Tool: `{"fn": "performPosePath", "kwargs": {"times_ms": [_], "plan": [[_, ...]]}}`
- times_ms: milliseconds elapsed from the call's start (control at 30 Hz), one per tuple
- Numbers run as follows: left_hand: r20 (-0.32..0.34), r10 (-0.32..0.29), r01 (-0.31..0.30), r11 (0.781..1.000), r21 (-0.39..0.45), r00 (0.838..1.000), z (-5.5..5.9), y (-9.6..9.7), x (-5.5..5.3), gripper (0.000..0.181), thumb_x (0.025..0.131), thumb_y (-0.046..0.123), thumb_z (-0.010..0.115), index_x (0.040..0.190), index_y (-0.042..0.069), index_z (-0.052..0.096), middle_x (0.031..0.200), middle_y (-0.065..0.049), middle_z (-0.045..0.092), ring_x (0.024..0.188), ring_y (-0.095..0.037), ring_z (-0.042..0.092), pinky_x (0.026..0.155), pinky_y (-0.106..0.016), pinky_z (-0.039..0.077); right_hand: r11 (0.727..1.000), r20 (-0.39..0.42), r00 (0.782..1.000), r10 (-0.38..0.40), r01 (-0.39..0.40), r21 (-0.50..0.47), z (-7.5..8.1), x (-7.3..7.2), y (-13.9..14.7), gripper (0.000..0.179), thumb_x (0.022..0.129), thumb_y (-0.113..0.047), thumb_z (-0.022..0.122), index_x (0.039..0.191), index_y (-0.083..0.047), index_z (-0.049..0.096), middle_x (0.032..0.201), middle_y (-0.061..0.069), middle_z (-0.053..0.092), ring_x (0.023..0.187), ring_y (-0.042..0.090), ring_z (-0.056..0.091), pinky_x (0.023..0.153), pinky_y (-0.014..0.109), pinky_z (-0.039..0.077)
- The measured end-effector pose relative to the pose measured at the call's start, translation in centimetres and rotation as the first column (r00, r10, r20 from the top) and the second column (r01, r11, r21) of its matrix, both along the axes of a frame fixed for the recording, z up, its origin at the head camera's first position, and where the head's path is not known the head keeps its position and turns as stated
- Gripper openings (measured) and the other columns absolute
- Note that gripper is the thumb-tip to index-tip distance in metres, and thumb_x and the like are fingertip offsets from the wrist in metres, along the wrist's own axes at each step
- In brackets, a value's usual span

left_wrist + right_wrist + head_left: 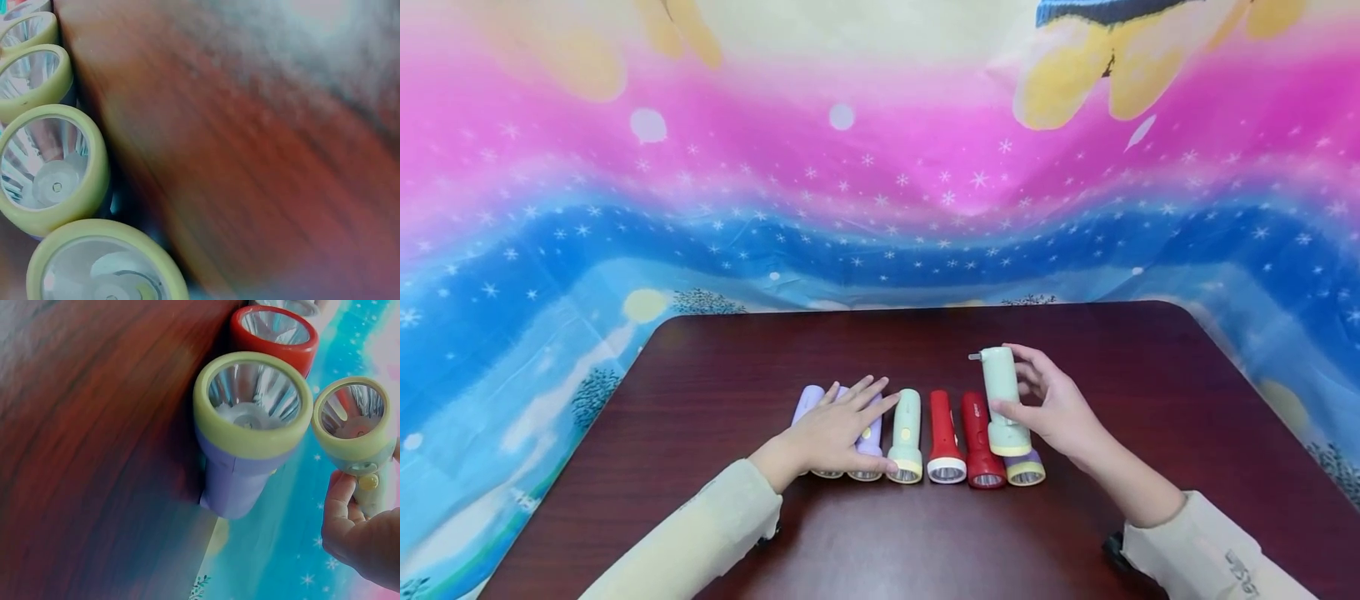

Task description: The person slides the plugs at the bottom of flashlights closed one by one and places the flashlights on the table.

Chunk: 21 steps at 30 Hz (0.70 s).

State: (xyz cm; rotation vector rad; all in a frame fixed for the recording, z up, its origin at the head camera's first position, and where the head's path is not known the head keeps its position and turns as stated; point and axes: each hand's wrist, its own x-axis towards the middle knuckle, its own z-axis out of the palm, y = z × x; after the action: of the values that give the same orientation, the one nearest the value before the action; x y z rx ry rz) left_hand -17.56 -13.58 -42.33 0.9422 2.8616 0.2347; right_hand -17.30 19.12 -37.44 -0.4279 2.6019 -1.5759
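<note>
My right hand (1063,412) grips a mint-green flashlight (1000,379), lens end down, with a small clear tab sticking out near its tail. It is held over a purple flashlight (1026,468), which it partly hides at the right end of a row. In the right wrist view the fingers (340,500) pinch this green flashlight (340,447) near its yellow button. My left hand (835,425) lies spread over several lavender flashlights (869,442) at the row's left, its thumb by another mint-green flashlight (906,433). Between the hands lie a red flashlight with a white rim (942,425) and an all-red one (977,433).
The row lies on a dark reddish-brown table (850,542), lenses toward me. Behind the table hangs a pink and blue curtain (887,183) with snowflakes. In the left wrist view, yellow-rimmed lenses (94,169) line the left side.
</note>
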Motion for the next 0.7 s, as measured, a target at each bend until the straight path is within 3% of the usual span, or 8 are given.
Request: {"fn": "performPosePath", "kwargs": {"times_ms": [200,467,600,700], "plan": [[0.005,-0.014,0.014,1.000,0.004,1.000,0.3,0.0,0.3,0.096,0.083,0.080,0.051,0.160,0.030,0.021,0.167,-0.001,0.019,0.156,-0.027,0.014,0.118,-0.066,0.020,1.000,0.006,1.000,0.004,-0.004,-0.012,-0.1,0.3,-0.6,0.077,0.088,-0.013,0.076,0.152,-0.006,0.033,0.137,0.023,0.057,0.106,0.033,0.061,0.079,0.035,0.055],[-0.045,-0.032,0.037,0.992,0.118,0.998,0.9,0.3,0.4,0.086,0.090,0.070,0.051,0.159,0.027,0.024,0.166,0.000,0.025,0.155,-0.025,0.015,0.117,-0.066,0.022,0.997,0.008,0.999,0.037,-0.036,-0.063,-0.2,0.5,-1.7,0.077,0.086,-0.011,0.077,0.151,-0.009,0.034,0.134,0.021,0.059,0.110,0.035,0.059,0.080,0.036,0.055],[-0.099,-0.026,0.046,0.978,0.203,0.995,1.5,0.9,0.2,0.078,0.094,0.062,0.054,0.158,0.025,0.030,0.164,0.002,0.030,0.154,-0.024,0.021,0.118,-0.059,0.028,0.996,0.004,0.999,0.047,-0.046,-0.080,-0.3,0.6,-2.1,0.077,0.085,-0.008,0.077,0.150,-0.009,0.035,0.133,0.021,0.060,0.106,0.033,0.058,0.078,0.036,0.056],[-0.147,-0.014,0.058,0.953,0.297,0.989,2.0,1.5,-0.1,0.070,0.095,0.052,0.058,0.155,0.021,0.037,0.161,0.001,0.036,0.152,-0.023,0.026,0.118,-0.052,0.033,0.995,-0.006,0.999,0.052,-0.053,-0.085,-0.4,0.6,-2.4,0.077,0.084,-0.007,0.077,0.149,-0.009,0.036,0.131,0.021,0.061,0.105,0.032,0.058,0.076,0.035,0.056]]}}
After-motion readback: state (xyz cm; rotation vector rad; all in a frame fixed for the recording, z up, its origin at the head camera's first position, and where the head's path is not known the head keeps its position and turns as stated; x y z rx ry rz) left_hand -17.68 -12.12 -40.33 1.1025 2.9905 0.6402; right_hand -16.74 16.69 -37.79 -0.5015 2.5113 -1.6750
